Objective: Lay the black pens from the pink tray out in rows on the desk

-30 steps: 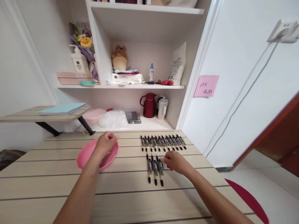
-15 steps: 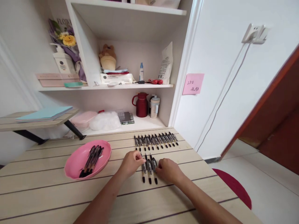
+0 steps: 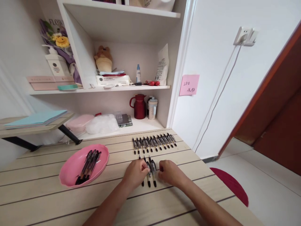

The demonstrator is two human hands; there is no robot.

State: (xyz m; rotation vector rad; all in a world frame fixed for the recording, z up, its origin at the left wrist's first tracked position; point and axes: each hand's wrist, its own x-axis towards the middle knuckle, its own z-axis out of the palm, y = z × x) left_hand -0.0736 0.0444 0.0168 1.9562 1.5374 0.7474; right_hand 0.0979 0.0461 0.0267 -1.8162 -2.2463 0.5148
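Both hands down on short pen group (image 3: 150,172) just nearer than long pen row (image 3: 152,142): left hand (image 3: 136,172) and right hand (image 3: 169,172) pinching its sides (presumably squaring ends), pink tray (image 3: 70,175) well left.

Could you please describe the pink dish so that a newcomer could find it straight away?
On the wooden table, look left of both hands. The pink dish sits there, shallow and oval, holding a few black pens. It is the only container on the table; the other pens lie in bare rows.
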